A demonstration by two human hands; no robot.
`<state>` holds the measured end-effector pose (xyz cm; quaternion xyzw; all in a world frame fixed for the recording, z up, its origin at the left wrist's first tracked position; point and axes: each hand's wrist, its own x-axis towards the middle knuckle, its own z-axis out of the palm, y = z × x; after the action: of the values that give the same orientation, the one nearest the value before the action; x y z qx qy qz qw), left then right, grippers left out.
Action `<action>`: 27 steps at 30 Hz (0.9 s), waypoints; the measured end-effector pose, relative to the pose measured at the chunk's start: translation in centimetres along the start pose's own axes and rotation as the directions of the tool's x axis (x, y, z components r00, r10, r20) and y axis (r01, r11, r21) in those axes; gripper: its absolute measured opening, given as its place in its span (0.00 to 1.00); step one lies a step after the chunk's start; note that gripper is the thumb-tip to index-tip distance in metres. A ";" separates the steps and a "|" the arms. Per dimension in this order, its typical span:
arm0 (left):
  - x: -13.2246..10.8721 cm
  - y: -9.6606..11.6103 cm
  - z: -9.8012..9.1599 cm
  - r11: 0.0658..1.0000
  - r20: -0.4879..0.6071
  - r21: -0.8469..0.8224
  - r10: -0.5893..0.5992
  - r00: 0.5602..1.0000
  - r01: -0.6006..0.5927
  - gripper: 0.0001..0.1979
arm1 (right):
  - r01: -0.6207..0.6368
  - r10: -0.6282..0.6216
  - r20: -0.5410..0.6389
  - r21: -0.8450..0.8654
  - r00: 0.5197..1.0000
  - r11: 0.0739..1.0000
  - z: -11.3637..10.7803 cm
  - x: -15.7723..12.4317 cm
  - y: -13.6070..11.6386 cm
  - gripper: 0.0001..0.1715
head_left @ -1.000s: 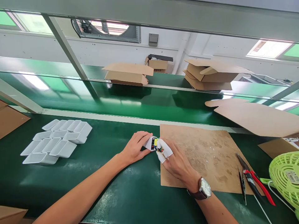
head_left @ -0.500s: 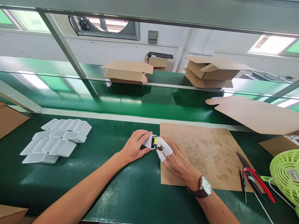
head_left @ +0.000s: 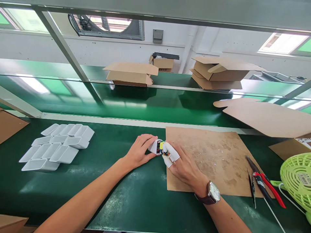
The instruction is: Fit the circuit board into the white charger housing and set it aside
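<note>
My left hand (head_left: 141, 149) is closed around a small white plastic case (head_left: 153, 147), thumb on the near side and fingers on the far side. At the case's right end a small circuit board (head_left: 160, 147) with a yellow component and coloured wires shows, partly inside it. White covers sit on the thumb and forefinger of my right hand (head_left: 183, 161), which pinches the board's right end. How deep the board sits is hidden by my fingers. Several empty white plastic cases (head_left: 64, 153) stand in rows on the green table to the left.
A stained brown cardboard sheet (head_left: 201, 161) lies under my right hand. Red-handled pliers (head_left: 261, 181), tweezers (head_left: 252, 189) and a green plastic basket (head_left: 297, 181) are at the right. Cardboard boxes (head_left: 131, 74) stand on the raised shelf behind.
Both hands keep their hold on the case and board, with hardly any movement. The whole view has shifted very slightly.
</note>
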<state>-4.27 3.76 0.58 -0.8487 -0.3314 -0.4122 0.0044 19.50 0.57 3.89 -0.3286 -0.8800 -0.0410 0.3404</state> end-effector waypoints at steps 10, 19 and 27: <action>0.0 0.2 -0.2 1.000 0.008 0.012 -0.006 1.000 0.006 0.29 | -0.014 0.015 -0.011 0.036 1.000 0.999 -0.1 0.2 -0.2 0.45; 0.0 0.1 -0.2 1.000 0.011 0.008 -0.011 1.000 0.011 0.30 | -0.029 0.028 0.012 0.022 1.000 0.999 -0.2 0.1 -0.3 0.43; 0.1 0.2 -0.3 1.000 0.009 0.004 0.003 1.000 -0.003 0.30 | 0.005 -0.005 -0.003 -0.010 1.000 1.000 0.0 0.1 -0.1 0.42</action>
<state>-4.31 3.63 0.91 -0.8510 -0.3309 -0.4079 0.0051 19.40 0.51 3.98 -0.3281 -0.8801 -0.0469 0.3400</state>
